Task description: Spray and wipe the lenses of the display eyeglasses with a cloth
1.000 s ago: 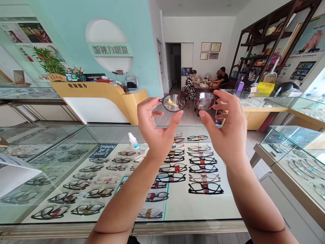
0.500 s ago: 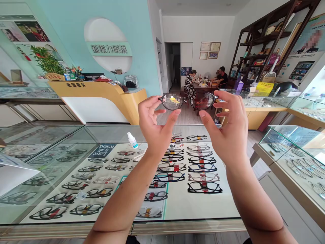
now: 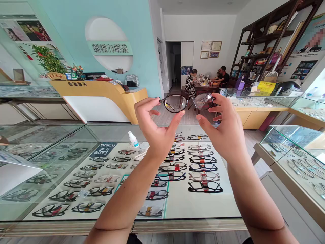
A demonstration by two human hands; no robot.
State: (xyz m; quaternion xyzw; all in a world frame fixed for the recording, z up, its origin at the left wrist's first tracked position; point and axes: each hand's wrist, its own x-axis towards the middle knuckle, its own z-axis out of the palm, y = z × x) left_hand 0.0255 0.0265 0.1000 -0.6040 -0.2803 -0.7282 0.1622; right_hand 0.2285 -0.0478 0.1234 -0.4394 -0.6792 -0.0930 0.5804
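A pair of round, dark-framed eyeglasses point(image 3: 189, 99) is held up in the air above the glass counter, its lenses spread left and right. My left hand point(image 3: 156, 120) grips the left end of the frame, index finger at the hinge and thumb below the lens. At the other end my right hand point(image 3: 222, 123) has its index finger on the hinge, the thumb pointing up under the right lens. A small yellow patch shows in the left lens. Beneath my arms, rows of eyeglasses point(image 3: 205, 187) lie in the display case point(image 3: 203, 211).
A small white spray bottle point(image 3: 133, 139) stands on the counter. A wooden service desk point(image 3: 96, 88) is beyond on the left. Two people point(image 3: 190, 83) sit at a table at the back. Another glass case point(image 3: 297, 149) flanks the counter on the right.
The eyeglasses have turned slightly, the left lens now looking larger and the right one narrower. My right hand has shifted a little to the left, and the view has moved slightly.
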